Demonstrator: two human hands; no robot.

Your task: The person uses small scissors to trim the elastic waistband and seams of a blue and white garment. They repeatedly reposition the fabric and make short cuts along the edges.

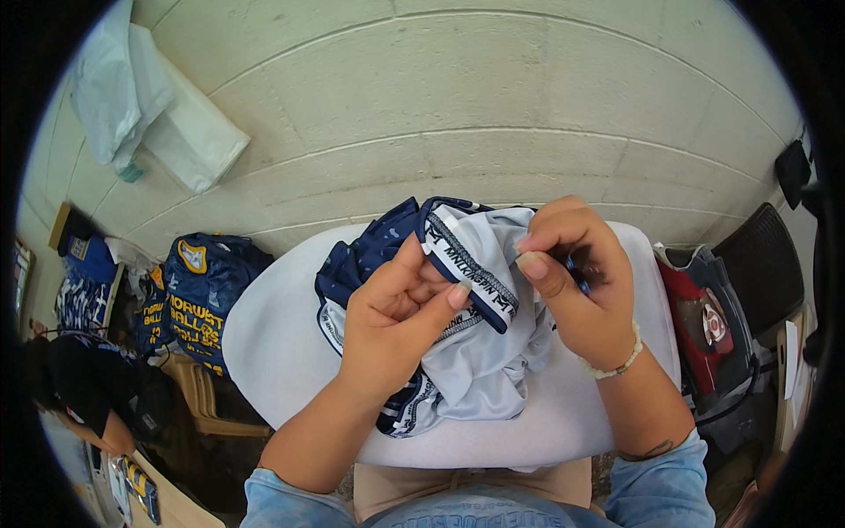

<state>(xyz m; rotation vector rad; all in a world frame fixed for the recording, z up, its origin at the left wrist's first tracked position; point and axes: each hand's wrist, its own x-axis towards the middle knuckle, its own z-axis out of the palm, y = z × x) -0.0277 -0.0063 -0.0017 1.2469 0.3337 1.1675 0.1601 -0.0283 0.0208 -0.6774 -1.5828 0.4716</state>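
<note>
A navy and pale grey garment (488,374) lies bunched in front of me, its lining turned outward. Along its edge runs a white band (466,268) with dark lettering and overlock stitching. My left hand (396,299) grips this band between thumb and fingers, lifting it a little above the heap. Just right of the band, my right hand (576,282) is closed, thumb and forefinger pinched at the pale fabric. A small dark shiny object (576,268) shows in its curled fingers; its kind is mostly hidden. Whether a thread is in the pinch is too small to tell.
Under the garment is a white padded board (282,326). A pale block wall (458,79) rises behind, with white plastic bags (167,114) hanging at left. Navy printed garments (211,282) hang at left, near another person (88,378). A red and grey appliance (704,317) stands at right.
</note>
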